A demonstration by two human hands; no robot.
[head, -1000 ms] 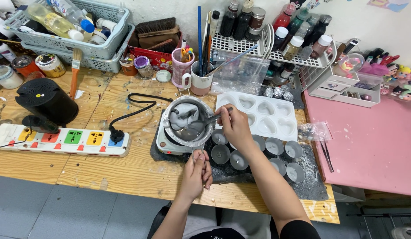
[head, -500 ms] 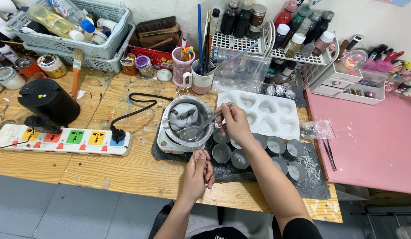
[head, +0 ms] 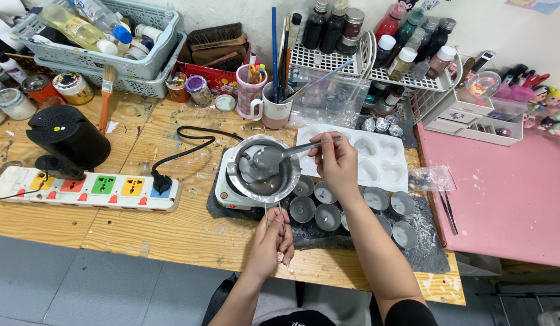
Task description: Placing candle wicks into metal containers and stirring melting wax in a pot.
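A small metal melting pot (head: 263,170) with grey wax inside sits on a white hot plate (head: 227,194). My left hand (head: 272,239) grips the pot's wire handle (head: 274,211) at the near side. My right hand (head: 336,162) holds a metal spoon (head: 279,156) whose bowl is lifted over the pot, carrying grey wax. Several small round metal cups (head: 328,216) with grey filling stand just right of the pot, below my right wrist. A white heart-shaped mould tray (head: 382,158) lies behind my right hand.
A multi-coloured power strip (head: 87,187) with a black plug and cord lies left, beside a black cylinder (head: 66,139). Baskets of bottles, a pink mug of brushes (head: 271,108) and wire racks of paint jars line the back. A pink table (head: 503,193) stands right.
My right hand has raised the spoon out of the pot and shifted slightly right and back; the pot looks tilted up a little. My left hand stays on the handle.
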